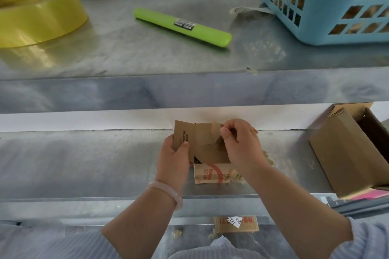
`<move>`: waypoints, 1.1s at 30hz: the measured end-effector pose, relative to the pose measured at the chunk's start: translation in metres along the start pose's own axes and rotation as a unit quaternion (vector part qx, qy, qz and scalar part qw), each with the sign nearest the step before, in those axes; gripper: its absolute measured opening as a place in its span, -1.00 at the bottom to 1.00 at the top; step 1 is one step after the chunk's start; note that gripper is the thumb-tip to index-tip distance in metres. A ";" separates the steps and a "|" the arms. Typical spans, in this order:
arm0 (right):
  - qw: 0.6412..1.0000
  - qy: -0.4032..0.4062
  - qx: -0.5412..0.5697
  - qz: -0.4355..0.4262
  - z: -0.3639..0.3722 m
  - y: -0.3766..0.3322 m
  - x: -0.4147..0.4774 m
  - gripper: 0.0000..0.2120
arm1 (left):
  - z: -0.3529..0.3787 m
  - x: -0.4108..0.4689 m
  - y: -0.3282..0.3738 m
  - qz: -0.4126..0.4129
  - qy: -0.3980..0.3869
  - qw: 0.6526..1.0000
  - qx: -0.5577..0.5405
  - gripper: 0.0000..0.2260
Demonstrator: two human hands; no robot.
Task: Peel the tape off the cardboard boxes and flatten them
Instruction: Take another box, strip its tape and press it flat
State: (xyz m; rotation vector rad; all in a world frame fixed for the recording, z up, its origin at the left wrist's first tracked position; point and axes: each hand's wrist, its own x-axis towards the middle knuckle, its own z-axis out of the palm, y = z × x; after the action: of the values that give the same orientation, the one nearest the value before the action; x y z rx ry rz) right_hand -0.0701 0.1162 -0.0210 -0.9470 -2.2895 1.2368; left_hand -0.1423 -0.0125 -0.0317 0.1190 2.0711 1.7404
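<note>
A small brown cardboard box (203,143) is held above the lower metal shelf (84,164). My left hand (173,157) grips its left side, thumb on the printed face. My right hand (240,145) pinches a strip of brownish tape (214,132) that stands lifted off the box's top right. Beneath the box lies a flattened piece of cardboard with red print (212,173). A bigger open cardboard box (347,153) lies tipped at the right end of the shelf.
On the upper shelf (147,54) sit a yellow tape roll (40,14), a green utility knife (182,27) and a blue plastic basket (328,2) with scraps inside. Another cardboard piece with a white label (235,224) lies below the shelf's front edge.
</note>
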 end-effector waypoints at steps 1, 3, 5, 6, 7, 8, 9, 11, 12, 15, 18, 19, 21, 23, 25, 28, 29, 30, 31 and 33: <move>1.000 0.004 0.014 0.010 0.000 0.001 0.000 -0.86 | 0.000 0.001 -0.001 0.018 0.001 1.000 0.025 -0.82; 1.000 0.004 0.023 0.017 -0.001 0.003 0.001 -0.87 | -0.003 0.002 -0.003 0.088 -0.003 0.990 0.108 -0.63; 1.000 0.005 0.021 0.003 -0.001 0.004 0.001 -0.88 | -0.010 0.006 -0.002 0.231 0.017 0.929 0.288 -0.37; 1.000 0.006 0.016 -0.012 -0.002 0.004 0.001 -0.87 | -0.012 0.009 -0.002 0.321 0.031 0.855 0.406 -0.35; 1.000 0.006 0.003 -0.029 -0.002 0.005 0.000 -0.87 | -0.012 0.011 0.002 0.390 0.025 0.777 0.494 -0.40; 0.999 0.004 -0.010 -0.047 -0.002 0.007 0.000 -0.86 | -0.011 0.012 0.006 0.427 -0.007 0.719 0.548 -0.48; 0.998 -0.002 -0.018 -0.058 -0.002 0.007 -0.001 -0.86 | -0.008 0.011 0.012 0.432 -0.048 0.690 0.578 -0.56; 0.998 -0.006 -0.014 -0.066 -0.002 0.007 -0.003 -0.86 | 0.000 0.010 0.016 0.376 -0.101 0.697 0.602 -0.52; 0.998 0.000 -0.008 -0.067 -0.002 0.007 -0.003 -0.85 | 0.001 0.011 0.015 0.358 -0.106 0.697 0.612 -0.45; 0.999 0.020 0.046 -0.021 -0.006 0.009 -0.003 -0.85 | 0.001 0.013 0.009 0.353 -0.102 0.669 0.646 -0.37; 0.950 0.043 0.291 0.108 -0.010 0.009 -0.004 -0.85 | -0.002 0.018 0.011 0.339 -0.108 0.659 0.663 -0.31; 0.910 0.052 0.385 0.145 -0.011 0.009 -0.004 -0.84 | -0.001 0.018 0.011 0.338 -0.109 0.661 0.661 -0.30; 0.848 0.081 0.487 0.193 -0.016 0.011 -0.004 -0.84 | -0.001 0.018 0.012 0.337 -0.112 0.662 0.660 -0.29; 0.818 0.109 0.521 0.218 -0.022 0.016 -0.005 -0.83 | -0.001 0.018 0.012 0.337 -0.116 0.662 0.659 -0.28; 0.810 0.142 0.517 0.237 -0.029 0.023 -0.005 -0.83 | -0.003 0.018 0.010 0.341 -0.116 0.661 0.658 -0.29; 0.812 0.229 0.461 0.275 -0.045 0.037 0.000 -0.81 | -0.009 0.022 0.009 0.335 -0.109 0.670 0.654 -0.31; 0.791 0.248 0.476 0.294 -0.050 0.043 0.002 -0.82 | -0.011 0.023 0.009 0.335 -0.108 0.672 0.652 -0.31; 0.764 0.250 0.506 0.312 -0.055 0.047 0.004 -0.86 | -0.012 0.023 0.009 0.338 -0.110 0.672 0.649 -0.33; 0.749 0.237 0.526 0.327 -0.057 0.049 0.004 -0.88 | -0.012 0.024 0.010 0.340 -0.112 0.672 0.648 -0.35; 0.762 0.202 0.519 0.331 -0.057 0.048 0.004 -0.85 | -0.010 0.022 0.013 0.341 -0.117 0.669 0.650 -0.40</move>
State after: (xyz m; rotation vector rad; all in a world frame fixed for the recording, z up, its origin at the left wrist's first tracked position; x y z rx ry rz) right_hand -0.0202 0.1713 -0.0299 -1.3503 -0.6334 1.9547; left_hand -0.1684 -0.0119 -0.0237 1.5722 2.7445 0.0096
